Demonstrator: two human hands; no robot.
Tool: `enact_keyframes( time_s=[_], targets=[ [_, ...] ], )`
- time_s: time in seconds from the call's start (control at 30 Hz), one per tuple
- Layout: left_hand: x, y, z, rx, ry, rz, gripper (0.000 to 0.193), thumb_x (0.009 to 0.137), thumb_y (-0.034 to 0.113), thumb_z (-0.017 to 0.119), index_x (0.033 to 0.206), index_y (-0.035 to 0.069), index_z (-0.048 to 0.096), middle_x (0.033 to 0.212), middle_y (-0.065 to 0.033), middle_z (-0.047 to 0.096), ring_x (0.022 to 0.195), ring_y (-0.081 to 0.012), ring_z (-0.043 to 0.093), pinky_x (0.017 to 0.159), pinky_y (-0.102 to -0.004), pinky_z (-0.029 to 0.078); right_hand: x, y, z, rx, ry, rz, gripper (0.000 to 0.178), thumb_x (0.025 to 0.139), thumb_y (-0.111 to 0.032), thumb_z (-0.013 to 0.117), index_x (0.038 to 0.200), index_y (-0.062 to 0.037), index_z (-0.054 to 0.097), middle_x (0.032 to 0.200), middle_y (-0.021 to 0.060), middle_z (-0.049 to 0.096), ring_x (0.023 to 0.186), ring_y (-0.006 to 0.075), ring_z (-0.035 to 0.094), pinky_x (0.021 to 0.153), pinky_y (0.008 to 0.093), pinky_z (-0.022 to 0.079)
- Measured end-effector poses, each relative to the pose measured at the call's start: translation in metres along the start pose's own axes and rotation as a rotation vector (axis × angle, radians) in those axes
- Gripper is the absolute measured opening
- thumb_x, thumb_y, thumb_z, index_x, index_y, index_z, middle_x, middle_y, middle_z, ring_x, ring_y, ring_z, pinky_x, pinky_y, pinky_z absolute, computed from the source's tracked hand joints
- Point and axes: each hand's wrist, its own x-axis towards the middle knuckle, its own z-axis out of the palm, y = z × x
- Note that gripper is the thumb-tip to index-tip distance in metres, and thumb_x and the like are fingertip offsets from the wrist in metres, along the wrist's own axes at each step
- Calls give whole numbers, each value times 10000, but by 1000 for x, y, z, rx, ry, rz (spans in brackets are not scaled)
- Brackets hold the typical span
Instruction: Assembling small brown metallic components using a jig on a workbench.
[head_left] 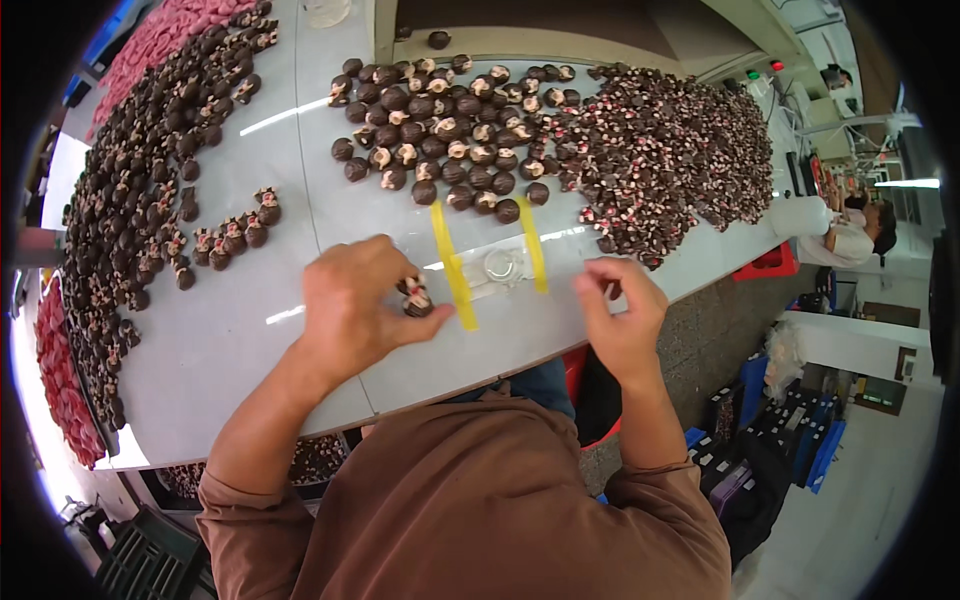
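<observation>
Between the thumb and fingers of my left hand [350, 305] is a small dark brown figurine piece [414, 298] with cream and reddish parts. It is held just above the table, left of two yellow tape strips [451, 255]. Between the strips sits a small clear round piece [502, 265] on the taped spot. To the right of the tape, my right hand [628, 315] is raised with its fingers curled and the thumb close to the index finger. Whatever lies in that pinch, if anything, is too small to make out.
Beyond the tape lie many round brown pieces with cream parts [440, 125]. A heap of small brown, cream and red pieces [670, 150] spreads to the right. Joined brown figurines [150, 150] cover the left side, beside pink pieces [165, 35]. A person [850, 235] is at far right.
</observation>
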Motion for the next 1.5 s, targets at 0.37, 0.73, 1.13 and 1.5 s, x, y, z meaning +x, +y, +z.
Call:
enact_keyframes(
  time_s=[0.37, 0.73, 1.13, 1.5],
  targets=[
    [17, -34, -42, 677, 110, -306, 401, 735, 343, 941, 881, 50, 710, 842, -82, 640, 720, -320, 639, 652, -449, 486, 2, 37, -5, -544, 93, -160, 218, 817, -114, 853, 1005, -66, 755, 969, 92, 657, 886, 322, 630, 754, 444, 514],
    [50, -3, -19, 383, 68, 115, 357, 842, 211, 849, 1153, 69, 749, 1014, -74, 673, 909, -304, 650, 781, -424, 519, 2, 42, -19, -177, 38, -250, 232, 807, 20, 794, 1028, -32, 747, 1090, 130, 709, 951, 326, 647, 830, 434, 529],
    [125, 10, 46, 283, -447, 475, 305, 832, 165, 793, 1133, 120, 789, 982, -45, 663, 1056, -258, 632, 877, -407, 521, 6, 39, -10, -206, -99, -259, 255, 815, -44, 820, 1057, -72, 747, 986, 71, 674, 918, 298, 638, 801, 418, 496],
    [35, -1, -11, -980, -544, -683, 386, 1145, 292, 523, 1390, -3, 565, 1082, -106, 743, 851, -115, 646, 687, -236, 500, 7, 38, -10, -306, -51, -274, 302, 797, -74, 864, 1068, -19, 743, 1020, 118, 683, 858, 305, 684, 723, 414, 556]
  ],
)
